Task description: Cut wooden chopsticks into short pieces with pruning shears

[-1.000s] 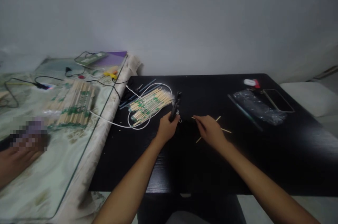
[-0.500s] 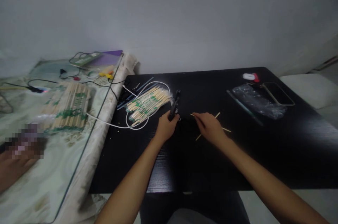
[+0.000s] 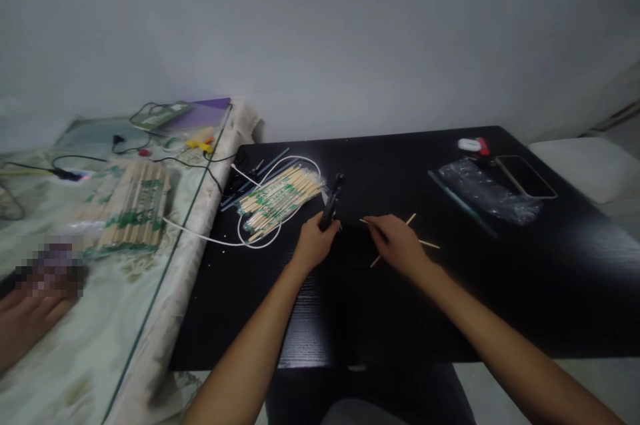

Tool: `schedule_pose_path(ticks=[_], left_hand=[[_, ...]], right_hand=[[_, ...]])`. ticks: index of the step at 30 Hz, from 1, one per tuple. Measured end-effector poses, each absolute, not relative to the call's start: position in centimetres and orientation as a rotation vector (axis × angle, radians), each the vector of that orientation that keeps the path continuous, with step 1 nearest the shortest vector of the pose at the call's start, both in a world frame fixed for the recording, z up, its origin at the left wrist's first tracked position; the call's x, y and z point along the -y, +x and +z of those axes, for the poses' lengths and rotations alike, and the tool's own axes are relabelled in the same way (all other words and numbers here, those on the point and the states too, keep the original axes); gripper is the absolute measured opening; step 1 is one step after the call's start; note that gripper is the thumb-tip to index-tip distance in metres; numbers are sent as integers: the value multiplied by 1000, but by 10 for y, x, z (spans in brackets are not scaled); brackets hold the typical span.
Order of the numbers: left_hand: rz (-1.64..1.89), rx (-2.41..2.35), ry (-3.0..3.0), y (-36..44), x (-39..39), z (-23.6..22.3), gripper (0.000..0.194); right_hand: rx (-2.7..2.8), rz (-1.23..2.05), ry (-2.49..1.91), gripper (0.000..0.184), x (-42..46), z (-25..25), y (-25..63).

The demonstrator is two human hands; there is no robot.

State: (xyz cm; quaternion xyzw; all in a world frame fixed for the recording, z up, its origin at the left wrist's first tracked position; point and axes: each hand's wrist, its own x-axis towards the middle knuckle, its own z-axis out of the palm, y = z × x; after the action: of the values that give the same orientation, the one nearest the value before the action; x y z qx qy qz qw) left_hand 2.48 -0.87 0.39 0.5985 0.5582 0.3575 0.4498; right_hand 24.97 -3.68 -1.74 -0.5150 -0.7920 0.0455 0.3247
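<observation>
Thin sticks [image 3: 430,245] jut past right hand [image 3: 396,238], fingers pinching them; left hand [image 3: 315,239] grips black tool [image 3: 333,202] opposite; loose pinch could skew sticks.

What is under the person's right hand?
Pale stick ends show around the right hand: upper right, right, lower left, and at its fingers. The hand covers whatever lies between, so whether they connect cannot be seen.
</observation>
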Motion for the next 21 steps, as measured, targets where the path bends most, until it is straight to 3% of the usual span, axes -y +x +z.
schedule_pose_path(ticks=[21], left_hand=[[868, -1381, 1523, 26, 10, 8, 14]], right_hand=[[2123, 127, -1422, 31, 42, -16, 252]])
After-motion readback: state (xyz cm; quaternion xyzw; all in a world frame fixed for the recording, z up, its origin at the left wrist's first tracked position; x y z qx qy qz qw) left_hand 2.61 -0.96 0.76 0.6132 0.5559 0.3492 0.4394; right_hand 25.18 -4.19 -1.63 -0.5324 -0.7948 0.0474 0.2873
